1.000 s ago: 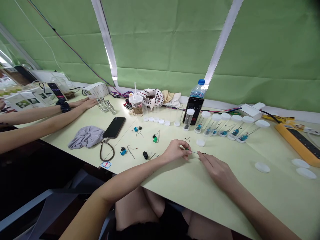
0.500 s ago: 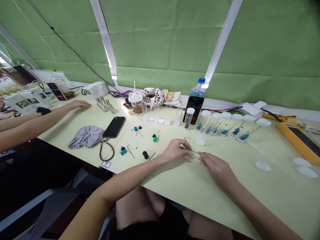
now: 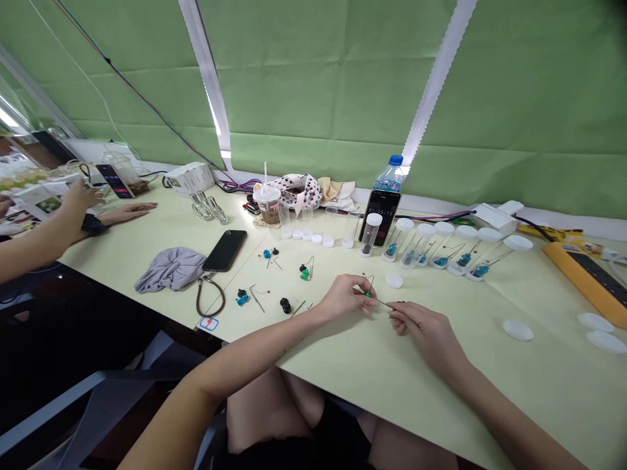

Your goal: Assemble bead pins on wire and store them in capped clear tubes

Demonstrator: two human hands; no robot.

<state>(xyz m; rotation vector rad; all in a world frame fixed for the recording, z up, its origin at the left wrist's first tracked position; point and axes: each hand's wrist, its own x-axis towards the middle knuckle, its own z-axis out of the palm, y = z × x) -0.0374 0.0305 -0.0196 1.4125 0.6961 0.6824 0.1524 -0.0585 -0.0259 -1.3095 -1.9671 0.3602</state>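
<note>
Between the fingertips of my left hand (image 3: 345,297) is a small green part (image 3: 368,294) with a thin bent wire (image 3: 371,282) standing up from it. My right hand (image 3: 425,326) pinches one end of a thin metal rod (image 3: 383,303), and a dark bit shows at its fingertips. The rod's other end reaches the green part. Left of my hands lie a green-and-black piece (image 3: 304,274), blue-and-black pieces (image 3: 241,298) and black pieces (image 3: 285,305), with thin rods and bent wires beside them. A white cap (image 3: 394,281) lies just beyond my hands.
Clear tubes (image 3: 392,243) with white caps and blue parts line the back right. A phone (image 3: 379,215) leans on a bottle (image 3: 389,175). White discs (image 3: 518,329) and an orange power strip (image 3: 582,281) lie right. Another person's hands (image 3: 130,212) are at far left.
My right hand's lower fingers have shifted and curl differently around the rod; my left hand stays nearly in place. The other person's hand at far left has lifted and moved back.
</note>
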